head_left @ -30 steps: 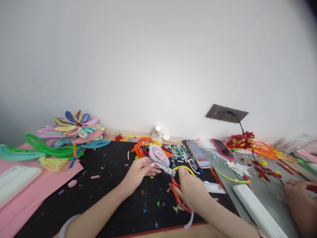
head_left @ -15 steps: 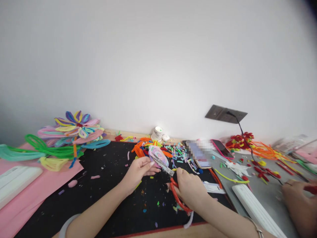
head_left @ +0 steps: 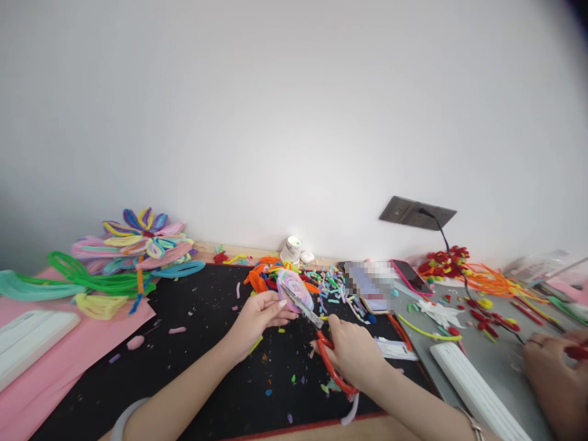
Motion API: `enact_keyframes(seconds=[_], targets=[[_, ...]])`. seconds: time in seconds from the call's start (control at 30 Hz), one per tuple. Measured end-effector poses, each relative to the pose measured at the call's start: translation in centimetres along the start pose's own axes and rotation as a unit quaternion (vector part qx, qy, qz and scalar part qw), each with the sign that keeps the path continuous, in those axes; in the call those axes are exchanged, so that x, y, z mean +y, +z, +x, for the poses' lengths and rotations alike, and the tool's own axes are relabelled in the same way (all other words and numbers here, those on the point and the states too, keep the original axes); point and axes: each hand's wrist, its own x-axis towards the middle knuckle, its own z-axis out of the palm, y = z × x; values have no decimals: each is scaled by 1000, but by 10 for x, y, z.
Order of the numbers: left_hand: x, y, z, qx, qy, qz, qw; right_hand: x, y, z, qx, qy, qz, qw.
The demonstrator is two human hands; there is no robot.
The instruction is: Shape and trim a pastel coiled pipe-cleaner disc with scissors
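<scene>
Between thumb and fingers, my left hand [head_left: 264, 315] pinches a pastel pink, purple and blue pipe-cleaner spiral [head_left: 301, 294]. My right hand [head_left: 353, 349] is closed around the red handles of scissors [head_left: 331, 367]. Their metal blades lie across the face of the spiral, pointing up and left. Behind the spiral sit a bundle of orange pipe cleaners [head_left: 260, 275] and many small pastel cuttings [head_left: 333, 282]. Beneath both hands is a black mat [head_left: 197, 380] strewn with fluff and coloured scraps.
A pipe-cleaner flower [head_left: 147, 236] rests at the left on pink paper [head_left: 105, 337], near a white box [head_left: 32, 343]. A paper cup [head_left: 292, 250] stands by the wall. Phones [head_left: 411, 277] and a white power strip [head_left: 478, 392] lie rightward. Another person's hand [head_left: 554, 373] is at the far right.
Very little differs. The spiral and scissors have shifted slightly, with the blades still across the spiral. The other person's hands at the right have moved a little.
</scene>
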Motion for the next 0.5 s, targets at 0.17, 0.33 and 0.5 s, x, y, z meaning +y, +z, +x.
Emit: enact_keyframes(seconds=[0.17, 0.33, 0.5], targets=[[1, 0, 0, -5, -8, 5, 1000, 6, 4, 1, 1, 18, 71, 997], [-1, 0, 1, 19, 3, -4, 1000, 17, 10, 5, 43, 30, 224, 973], [3, 1, -2, 4, -18, -40, 999, 19, 11, 19, 183, 62, 317, 929]])
